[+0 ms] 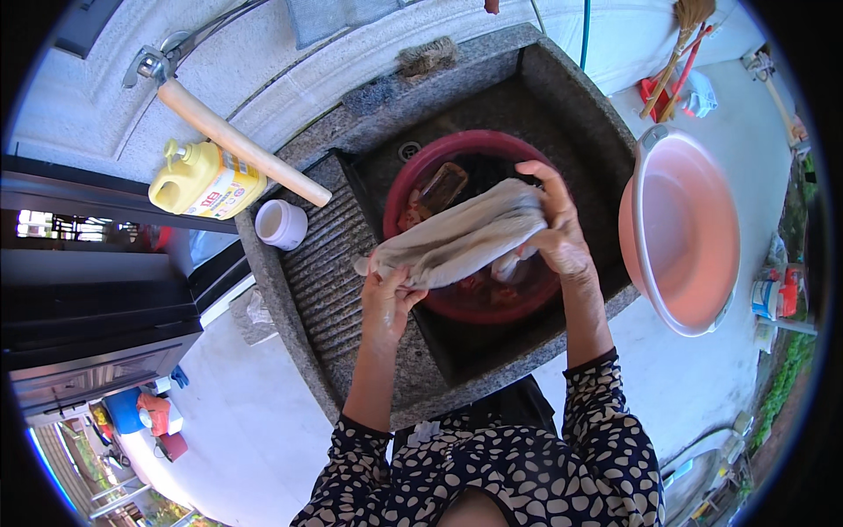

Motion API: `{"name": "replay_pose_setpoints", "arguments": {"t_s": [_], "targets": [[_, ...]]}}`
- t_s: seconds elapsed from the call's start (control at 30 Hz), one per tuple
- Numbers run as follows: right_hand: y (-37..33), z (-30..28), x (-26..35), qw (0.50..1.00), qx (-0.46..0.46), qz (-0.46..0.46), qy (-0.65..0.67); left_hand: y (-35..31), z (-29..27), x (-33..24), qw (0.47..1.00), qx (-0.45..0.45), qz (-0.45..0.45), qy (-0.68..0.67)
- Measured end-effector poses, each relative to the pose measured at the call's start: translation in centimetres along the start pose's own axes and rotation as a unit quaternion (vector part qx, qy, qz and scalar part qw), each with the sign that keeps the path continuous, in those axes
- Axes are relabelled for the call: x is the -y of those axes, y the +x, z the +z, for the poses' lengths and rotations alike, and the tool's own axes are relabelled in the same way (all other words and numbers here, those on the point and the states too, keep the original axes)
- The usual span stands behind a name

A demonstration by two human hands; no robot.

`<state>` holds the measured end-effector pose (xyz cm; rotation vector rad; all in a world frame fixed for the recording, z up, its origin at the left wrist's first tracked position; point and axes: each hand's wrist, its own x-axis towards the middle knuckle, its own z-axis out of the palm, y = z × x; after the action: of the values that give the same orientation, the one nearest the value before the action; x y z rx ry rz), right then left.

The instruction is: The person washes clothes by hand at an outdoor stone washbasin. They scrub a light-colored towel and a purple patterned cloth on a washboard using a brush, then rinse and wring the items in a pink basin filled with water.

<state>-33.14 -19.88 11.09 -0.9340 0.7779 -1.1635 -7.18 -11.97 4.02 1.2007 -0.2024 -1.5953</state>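
A folded, off-white wet-looking cloth [465,230] is stretched between my two hands, above a dark red basin [409,181]. My left hand [386,303] pinches its near left end, over the edge of the ribbed washboard [329,263]. Around the far right end my right hand [562,220] is closed, thumb below and fingers on top. Dark and reddish items lie in water in the basin, along with a brown block [443,186] that looks like soap. The cloth hides part of the basin's contents.
The basin stands in a stone sink [580,114]. A wooden-handled tap pipe [241,145] slants over the washboard, by a yellow detergent jug [206,182] and a white cup [281,225]. Brushes [428,56] rest on the back rim. A large pink tub [685,233] stands at right.
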Motion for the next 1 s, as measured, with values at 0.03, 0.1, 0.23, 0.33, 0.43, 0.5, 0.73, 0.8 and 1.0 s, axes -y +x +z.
{"name": "replay_pose_setpoints", "arguments": {"t_s": [0.03, 0.1, 0.23, 0.33, 0.43, 0.5, 0.73, 0.8, 1.0], "targets": [[0.0, -1.4, 0.0, 0.999, -0.018, -0.047, 0.012, 0.5, 0.8, 0.8, 0.998, -0.048, 0.025, 0.036], [0.2, -3.7, -2.2, 0.991, -0.08, -0.033, -0.107, 1.6, 1.7, 2.3, 0.979, -0.154, 0.08, 0.109], [0.9, -8.5, -11.6, 0.843, -0.164, -0.073, -0.507, 5.2, 2.0, 7.4, 0.786, -0.241, 0.344, 0.454], [1.3, -8.2, -16.4, 0.757, -0.149, -0.055, -0.634, 6.8, 3.2, 10.1, 0.677, -0.138, 0.407, 0.598], [1.7, -7.2, -18.6, 0.686, -0.108, 0.01, -0.719, 7.6, 3.1, 12.0, 0.594, -0.056, 0.299, 0.745], [1.7, -9.1, -20.7, 0.644, -0.093, 0.015, -0.759, 8.5, 3.1, 13.3, 0.584, -0.01, 0.214, 0.783], [4.5, -6.6, -16.7, 0.688, 0.057, 0.235, -0.684, 12.4, -3.2, 16.4, 0.525, 0.048, 0.159, 0.835], [5.4, -6.5, -15.0, 0.7, 0.06, 0.302, -0.645, 12.3, -2.2, 15.9, 0.573, 0.052, 0.166, 0.801], [4.1, -6.3, -11.6, 0.729, 0.045, 0.126, -0.671, 9.5, 0.0, 12.4, 0.729, 0.024, 0.209, 0.652]]}}
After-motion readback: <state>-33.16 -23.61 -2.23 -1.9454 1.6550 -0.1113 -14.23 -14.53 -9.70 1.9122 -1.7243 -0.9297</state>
